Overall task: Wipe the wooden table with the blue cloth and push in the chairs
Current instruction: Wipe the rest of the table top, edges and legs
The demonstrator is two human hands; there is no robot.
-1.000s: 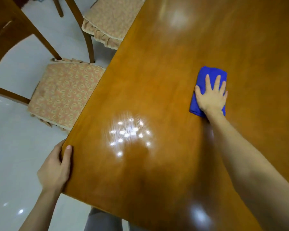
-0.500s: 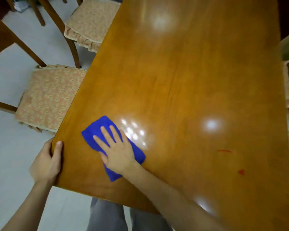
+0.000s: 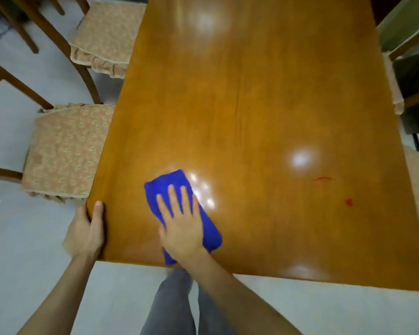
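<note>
The blue cloth (image 3: 182, 215) is pressed flat near the wooden worktop's (image 3: 252, 105) near edge by the right hand (image 3: 179, 228), fingers spread. The worktop's corner is gripped by the left hand (image 3: 86, 232). Two cushioned chairs (image 3: 63, 153) are left pulled out.

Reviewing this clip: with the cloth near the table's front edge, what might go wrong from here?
1. The blue cloth under the right hand overhangs the table front edge slightly; another pull toward the body may drag it off.
2. Two red marks lie off to the right and could be missed.
3. The chair on the left sticks out and may get forgotten.
</note>
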